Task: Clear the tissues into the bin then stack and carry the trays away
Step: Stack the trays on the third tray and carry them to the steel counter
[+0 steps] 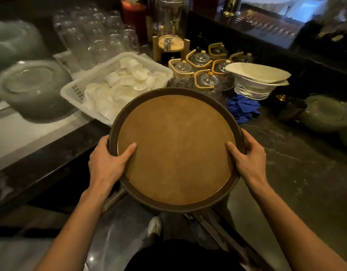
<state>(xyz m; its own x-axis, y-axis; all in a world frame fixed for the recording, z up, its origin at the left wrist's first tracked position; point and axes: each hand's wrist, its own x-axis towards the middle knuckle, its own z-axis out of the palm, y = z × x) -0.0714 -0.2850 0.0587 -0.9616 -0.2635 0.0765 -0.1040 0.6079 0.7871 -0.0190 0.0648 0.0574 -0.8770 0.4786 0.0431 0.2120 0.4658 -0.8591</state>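
A round tray (pixel 174 149) with a dark brown rim and a tan inner surface is held level in front of me, above the corner of a dark counter. Nothing lies on it. My left hand (pixel 108 159) grips its left rim, thumb resting on the inner surface. My right hand (pixel 247 153) grips the right rim the same way. Whether further trays sit beneath it cannot be told. No tissues and no bin are in view.
Beyond the tray stand a white basket (pixel 71 90) of small white dishes, several glass teapots (pixel 206 79), stacked white bowls (pixel 256 83) and a blue cloth (pixel 243 108). Upturned glasses (pixel 94 36) and glass bowls (pixel 32 87) fill the left; green dishes (pixel 325 116) sit on the right.
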